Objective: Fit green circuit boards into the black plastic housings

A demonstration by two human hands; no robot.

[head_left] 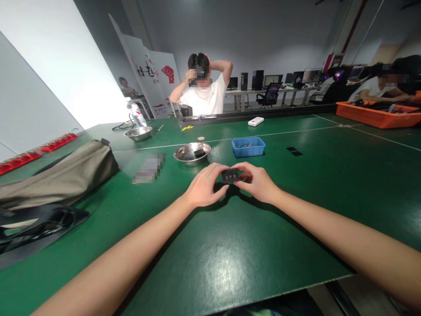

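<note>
Both my hands meet at the middle of the green table [230, 245], just above its surface. Between them is a small black rectangular part [230, 175] with pale lettering on its face. My left hand [204, 185] pinches its left end with thumb and fingers. My right hand [258, 181] grips its right end, fingers curled over the top. Just beyond, a steel bowl [192, 153] holds another small black part [199, 153]. To its right stands a blue plastic bin [248, 147] with small pieces inside.
An olive bag [66, 175] with black straps [42, 224] lies at the left. A second steel bowl [138, 133], a water bottle [137, 115] and a white device [255, 121] sit farther back. An orange tray [378, 115] is far right. A person in white [203, 94] sits opposite; another sits far right.
</note>
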